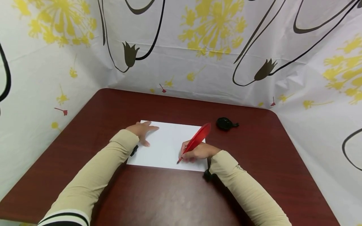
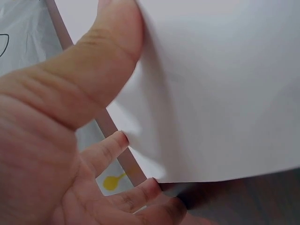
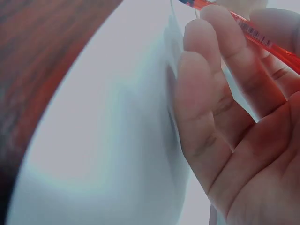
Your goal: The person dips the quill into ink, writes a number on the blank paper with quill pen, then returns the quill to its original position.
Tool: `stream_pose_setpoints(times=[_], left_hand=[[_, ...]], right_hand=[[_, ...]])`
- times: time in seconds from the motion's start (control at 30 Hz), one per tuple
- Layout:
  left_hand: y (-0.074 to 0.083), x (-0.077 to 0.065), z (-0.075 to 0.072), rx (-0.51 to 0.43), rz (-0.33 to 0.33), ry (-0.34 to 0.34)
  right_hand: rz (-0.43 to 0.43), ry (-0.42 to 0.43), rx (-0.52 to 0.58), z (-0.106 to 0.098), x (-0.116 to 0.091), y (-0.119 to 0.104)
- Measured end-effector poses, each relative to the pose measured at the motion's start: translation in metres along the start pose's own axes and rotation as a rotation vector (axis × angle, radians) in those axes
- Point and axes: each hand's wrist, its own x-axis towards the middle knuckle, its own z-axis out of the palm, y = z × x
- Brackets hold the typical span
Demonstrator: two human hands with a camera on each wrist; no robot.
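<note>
A blank-looking white sheet of paper [image 1: 164, 150] lies flat on the dark red table. Across its left edge rests my left hand [image 1: 141, 131], fingers and thumb spread; the left wrist view shows its thumb [image 2: 108, 56] large over the sheet and fingertips at the edge. My right hand [image 1: 199, 151], over the sheet's right part, pinches a red feather pen [image 1: 199, 138] between thumb and fingers. The feather leans up and right, the tip points down and left, close to the paper; whether it touches is unclear. In the right wrist view, a barcode shows on the barrel [image 3: 255, 33].
Behind the sheet's right corner sits a small black dish-like object [image 1: 225, 123] with a short handle. The table [image 1: 169, 194] has rounded far corners. Around its far side and both sides hangs a white cloth [image 1: 175, 62] with yellow and dark flower prints.
</note>
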Motion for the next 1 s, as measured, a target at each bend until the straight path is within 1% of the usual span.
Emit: stream_pose_setpoints(times=[0.2,0.47,0.6,0.9,1.0], left_hand=[[0.001,-0.001,-0.001,0.027,0.030,-0.010],[0.002,-0.002,-0.004,0.020,0.028,-0.005],[0.002,-0.004,-0.003,0.016,0.029,-0.002],[0.003,0.001,-0.001,0.009,0.012,-0.002],[0.002,0.001,-0.001,0.013,0.008,-0.006]], right_hand=[[0.009,0.002,-0.009,-0.004,-0.002,0.002],[-0.020,0.053,0.009,-0.010,-0.004,0.008],[-0.027,0.065,0.013,-0.012,-0.004,0.010],[-0.019,0.103,0.008,-0.016,-0.006,0.011],[-0.034,0.100,0.002,-0.017,-0.005,0.012]])
